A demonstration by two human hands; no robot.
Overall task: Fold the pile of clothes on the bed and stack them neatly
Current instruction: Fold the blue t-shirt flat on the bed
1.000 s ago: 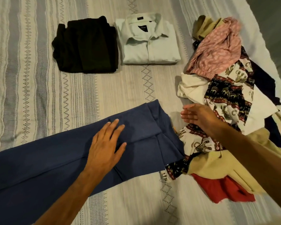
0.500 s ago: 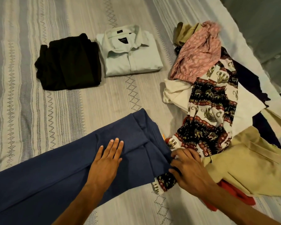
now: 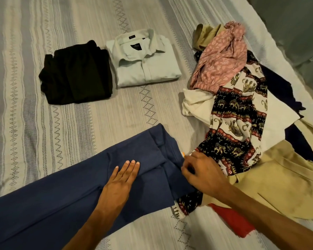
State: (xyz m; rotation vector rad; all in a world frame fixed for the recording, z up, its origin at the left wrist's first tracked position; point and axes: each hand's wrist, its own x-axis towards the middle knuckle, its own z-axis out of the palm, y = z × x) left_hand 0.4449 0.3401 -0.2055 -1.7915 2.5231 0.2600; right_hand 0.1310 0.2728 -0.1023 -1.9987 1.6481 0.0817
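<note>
Left hand: the left hand (image 3: pixel 122 179) lies flat, palm down, on the long navy-blue trousers (image 3: pixel 65 199), fingers straight and close together, pressing the cloth to the bed.
Right hand: the right hand (image 3: pixel 201 173) rests at the trousers' right-hand end, fingers curled and pinching the blue fabric at its edge; exactly how much cloth it holds cannot be told.
Trousers: they stretch from the lower left corner up to the middle of the view, laid out lengthways, with the waist end near the pile and a fold line running under the left hand.
Pile of unfolded clothes: just right of the right hand lies a loose heap, topped by a black, red and white elephant-print garment (image 3: pixel 237 123), which touches the trousers' end.
Rest of the pile: a beige garment (image 3: pixel 278 186) and a red cloth (image 3: pixel 231 221) lie nearest, a white garment (image 3: pixel 197 103) and a pink patterned piece (image 3: pixel 222 58) farther off, with an olive-tan piece (image 3: pixel 204 36) at the far end and dark navy cloth (image 3: pixel 282 87) beneath.
Folded items: a folded pale collared shirt (image 3: pixel 145 64) and a folded black garment (image 3: pixel 76 74) lie side by side, well apart from the hands.
Surface: the grey-and-white striped bedspread (image 3: pixel 25 123) with zigzag bands covers the bed.
</note>
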